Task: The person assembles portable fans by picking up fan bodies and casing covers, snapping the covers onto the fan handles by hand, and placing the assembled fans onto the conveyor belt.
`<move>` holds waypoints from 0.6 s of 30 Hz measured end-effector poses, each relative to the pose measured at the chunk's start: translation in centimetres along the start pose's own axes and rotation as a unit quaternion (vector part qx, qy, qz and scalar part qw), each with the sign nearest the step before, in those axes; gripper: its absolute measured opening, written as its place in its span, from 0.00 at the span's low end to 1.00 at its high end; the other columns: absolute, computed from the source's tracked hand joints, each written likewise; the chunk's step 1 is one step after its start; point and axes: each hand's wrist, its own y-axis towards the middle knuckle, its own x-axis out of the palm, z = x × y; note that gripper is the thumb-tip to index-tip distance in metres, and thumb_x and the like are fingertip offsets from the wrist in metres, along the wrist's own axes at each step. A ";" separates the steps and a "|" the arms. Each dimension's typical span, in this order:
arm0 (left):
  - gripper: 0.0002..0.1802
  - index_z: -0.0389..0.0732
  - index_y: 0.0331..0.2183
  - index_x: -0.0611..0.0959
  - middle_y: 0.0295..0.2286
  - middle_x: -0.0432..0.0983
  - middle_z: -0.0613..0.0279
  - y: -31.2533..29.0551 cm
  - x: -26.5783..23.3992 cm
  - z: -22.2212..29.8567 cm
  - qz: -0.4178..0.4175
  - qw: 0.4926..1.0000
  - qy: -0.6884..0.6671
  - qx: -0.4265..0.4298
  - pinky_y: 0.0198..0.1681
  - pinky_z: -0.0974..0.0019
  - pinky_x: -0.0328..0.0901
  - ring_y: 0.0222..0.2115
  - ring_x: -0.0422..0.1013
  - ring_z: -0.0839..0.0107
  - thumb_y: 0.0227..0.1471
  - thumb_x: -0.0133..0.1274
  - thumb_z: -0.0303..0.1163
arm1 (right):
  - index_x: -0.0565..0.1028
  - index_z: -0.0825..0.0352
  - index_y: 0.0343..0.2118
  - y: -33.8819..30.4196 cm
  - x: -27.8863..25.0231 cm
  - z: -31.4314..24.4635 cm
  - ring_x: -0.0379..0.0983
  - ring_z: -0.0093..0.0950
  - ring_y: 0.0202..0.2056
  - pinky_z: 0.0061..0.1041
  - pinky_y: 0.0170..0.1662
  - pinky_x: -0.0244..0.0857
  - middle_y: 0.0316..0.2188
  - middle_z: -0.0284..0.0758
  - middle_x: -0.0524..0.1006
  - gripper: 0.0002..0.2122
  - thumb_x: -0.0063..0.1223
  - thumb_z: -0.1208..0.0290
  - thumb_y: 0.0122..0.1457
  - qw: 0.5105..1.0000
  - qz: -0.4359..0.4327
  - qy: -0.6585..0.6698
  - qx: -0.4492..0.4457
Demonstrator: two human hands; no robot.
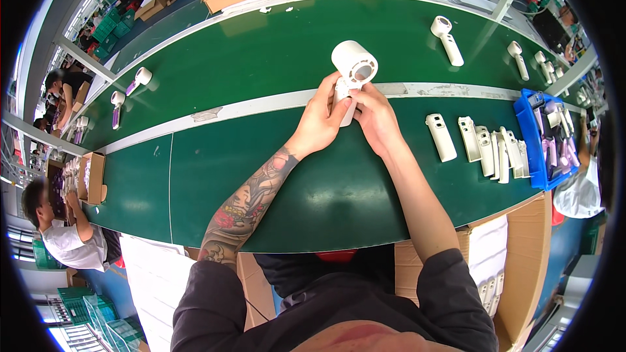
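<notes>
Head view: fan (pixel 354 62) is up in both hands, above the near edge of the rail (pixel 430 90), head end away from the body, grip toward it. Left hand (pixel 318 124) grasps the grip from the left, thumb across it. Right hand (pixel 377 120) closes on it from the right, thumb near the neck, just under the head. Both thumbs meet around the upper grip; exact contact under the fingers is hidden, can't tell what's pressed.

Reads to me as thumb work at the neck/grip. To do it well: let the left carry the weight, let the right thumb do the pushing. Press square to the grip, not sideways; the bulky head probably makes it want to roll. Keep fingers off the openings in the head's end face. Check the seam along its length, not just under the thumb. Stay low over the bench (pixel 326 182) in case it slips.

Loose shell (pixel 442 137) lies right, row of shells (pixel 484 150) beyond it, then blue bin (pixel 531 146).
</notes>
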 end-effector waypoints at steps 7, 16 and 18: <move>0.28 0.36 0.63 0.61 0.48 0.73 0.47 0.1 -0.2 0.0 -0.002 1.000 0.003 0.002 0.46 0.65 0.69 0.42 0.73 0.65 0.63 0.46 0.22 | 0.67 0.72 0.60 0.0 0.2 -0.1 0.67 0.31 0.55 0.33 0.59 0.57 0.53 0.43 0.73 0.23 0.48 0.71 0.63 1.000 0.008 -0.008 -0.008; 0.27 0.37 0.63 0.62 0.49 0.73 0.49 -0.2 0.1 0.5 0.002 0.999 -0.001 -0.053 0.50 0.65 0.67 0.47 0.72 0.67 0.64 0.45 0.21 | 0.69 0.71 0.58 -0.1 0.0 0.9 0.70 0.30 0.51 0.27 0.55 0.61 0.49 0.41 0.75 0.20 0.50 0.74 0.62 0.998 0.053 -0.044 -0.008; 0.27 0.38 0.63 0.62 0.48 0.74 0.49 -0.1 0.1 0.2 0.006 0.996 -0.083 -0.043 0.49 0.64 0.68 0.46 0.73 0.66 0.64 0.45 0.22 | 0.69 0.71 0.58 -0.1 -0.2 0.8 0.70 0.31 0.51 0.26 0.55 0.62 0.50 0.41 0.75 0.22 0.52 0.74 0.61 0.998 0.052 -0.036 0.020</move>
